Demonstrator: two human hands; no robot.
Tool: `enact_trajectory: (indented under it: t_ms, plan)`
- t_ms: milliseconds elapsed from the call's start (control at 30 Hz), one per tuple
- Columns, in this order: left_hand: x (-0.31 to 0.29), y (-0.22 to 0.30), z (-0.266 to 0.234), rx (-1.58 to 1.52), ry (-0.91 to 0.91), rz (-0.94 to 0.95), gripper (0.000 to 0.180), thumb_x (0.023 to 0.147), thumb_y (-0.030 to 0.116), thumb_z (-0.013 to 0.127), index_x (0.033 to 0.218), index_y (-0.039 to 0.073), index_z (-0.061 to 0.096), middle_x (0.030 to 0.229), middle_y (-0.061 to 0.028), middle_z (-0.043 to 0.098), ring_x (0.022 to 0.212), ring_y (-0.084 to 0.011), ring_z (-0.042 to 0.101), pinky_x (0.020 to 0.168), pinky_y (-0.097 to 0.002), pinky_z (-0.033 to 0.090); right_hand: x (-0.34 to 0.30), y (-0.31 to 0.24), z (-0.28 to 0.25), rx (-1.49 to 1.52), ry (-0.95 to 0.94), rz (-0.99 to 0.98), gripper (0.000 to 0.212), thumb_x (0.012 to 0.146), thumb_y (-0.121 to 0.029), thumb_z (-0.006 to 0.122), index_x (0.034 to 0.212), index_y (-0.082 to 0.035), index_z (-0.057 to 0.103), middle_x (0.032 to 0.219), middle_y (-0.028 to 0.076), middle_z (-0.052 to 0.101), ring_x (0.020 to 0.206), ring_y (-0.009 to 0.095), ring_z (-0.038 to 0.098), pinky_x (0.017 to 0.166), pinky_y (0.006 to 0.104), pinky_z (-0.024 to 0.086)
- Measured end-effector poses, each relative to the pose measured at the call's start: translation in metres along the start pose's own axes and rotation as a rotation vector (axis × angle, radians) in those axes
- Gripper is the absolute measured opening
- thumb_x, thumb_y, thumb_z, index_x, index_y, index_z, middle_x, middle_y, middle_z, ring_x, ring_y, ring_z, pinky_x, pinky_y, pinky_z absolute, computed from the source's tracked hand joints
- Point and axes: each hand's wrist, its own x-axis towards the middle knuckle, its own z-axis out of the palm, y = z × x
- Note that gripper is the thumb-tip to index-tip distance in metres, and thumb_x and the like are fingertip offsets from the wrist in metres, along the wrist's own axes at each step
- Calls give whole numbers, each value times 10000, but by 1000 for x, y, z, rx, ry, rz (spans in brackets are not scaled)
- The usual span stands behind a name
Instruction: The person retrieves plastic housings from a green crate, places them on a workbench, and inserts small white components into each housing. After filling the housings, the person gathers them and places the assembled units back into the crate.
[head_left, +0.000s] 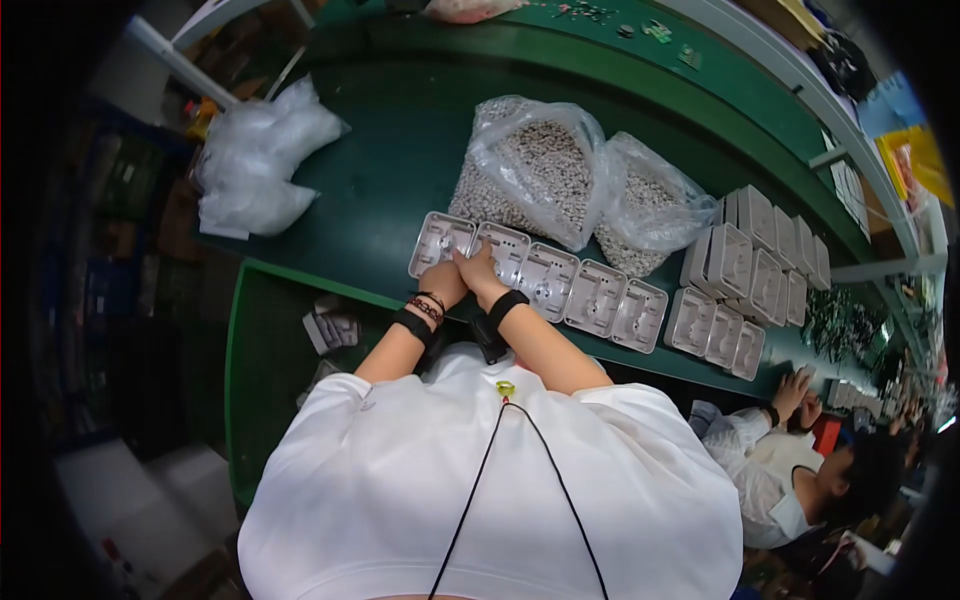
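At the near edge of the bench, my left hand [443, 283] reaches over the lower rim of the leftmost open grey plastic casing [436, 236]. Its fingers are bent and closed, and what lies in them is too small to tell. My right hand [478, 270] is close against it, its thumb at that casing's right wall. The other fingers extend over the second casing [507, 243], so the hand straddles the touching walls. Farther right in the same row sit several more casings [597, 299], open side up, with posts and holes inside.
Behind the row stand two clear bags of small pale parts [540, 160] [640, 200]. Stacked casings [755, 255] are at right, beside a co-worker [790, 460]. Clear plastic bags [265, 155] lie at left. Below the bench edge, a green bin [240, 380] holds grey pieces.
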Motion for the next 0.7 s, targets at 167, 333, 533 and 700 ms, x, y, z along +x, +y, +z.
enact_trajectory:
  t_ms: [167,333,533,700]
  plan:
    - [-2,-5,9,-121,126,33,250,751,196,542,969,84,587,913,-145,611,838,-327,581,717,-431,462,-4,-1,-51,86,-264,-84,515,770,-234,575,1187,16,405,1116,180,464,1021,283,479,873,326,405]
    - [-8,-21,19,-290,159,16,253,741,125,548,990,83,566,994,-138,583,892,-317,563,737,-417,456,-13,-22,-135,496,-258,-158,201,842,-139,509,1001,-16,519,852,70,580,807,165,573,734,271,466]
    - [-5,-43,-16,-189,531,22,286,724,1,520,988,103,560,1050,-97,554,930,-300,531,760,-389,436,-2,6,-195,-198,-3,-325,192,843,-115,516,999,-4,524,831,73,582,744,161,575,696,244,448]
    - [44,-36,-30,0,577,392,268,713,50,559,969,128,560,1044,-64,538,954,-266,519,769,-396,416,-30,12,-206,-387,146,-494,180,822,-121,527,964,-11,549,838,111,586,729,201,568,658,287,447]
